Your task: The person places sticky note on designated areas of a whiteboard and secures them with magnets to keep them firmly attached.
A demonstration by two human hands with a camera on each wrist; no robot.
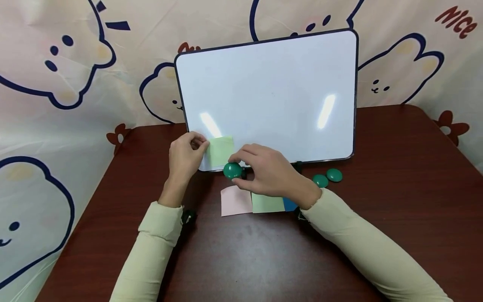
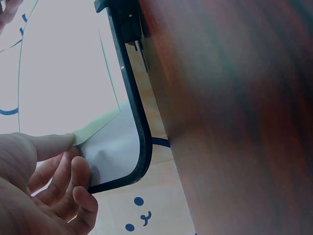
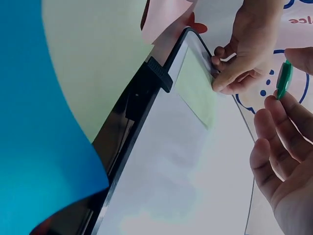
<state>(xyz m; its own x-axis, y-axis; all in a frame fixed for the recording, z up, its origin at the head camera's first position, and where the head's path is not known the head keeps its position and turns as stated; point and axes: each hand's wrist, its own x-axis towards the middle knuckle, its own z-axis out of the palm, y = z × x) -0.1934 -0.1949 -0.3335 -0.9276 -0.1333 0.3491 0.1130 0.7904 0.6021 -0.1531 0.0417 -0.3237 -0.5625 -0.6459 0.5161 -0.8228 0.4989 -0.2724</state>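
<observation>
- Paper point(image 1: 221, 152), pale green and square, at lower left of black-framed rectangular whiteboard point(image 1: 275, 92) in head view; glossy green round disc point(image 1: 232, 170) clamped between thumb and fingers of right hand point(image 1: 269, 170).
- Left wrist view: paper edge pinched by left hand point(image 2: 56, 198), seemingly lifted there; smooth flat.
- Right wrist view: disc edge-on, apart from paper; best pressed squarely onto paper, left pinch released last.

The dark red-brown wooden table point(image 1: 245, 268) and white, black-framed rectangular whiteboard point(image 1: 271, 92) are viewed from the head, forward and downward. From each wrist, the whiteboard is seen close and slanted; its corner point(image 2: 144, 167) is shared, lower centre in the left-wrist frame, upper centre in the right-wrist.
</observation>
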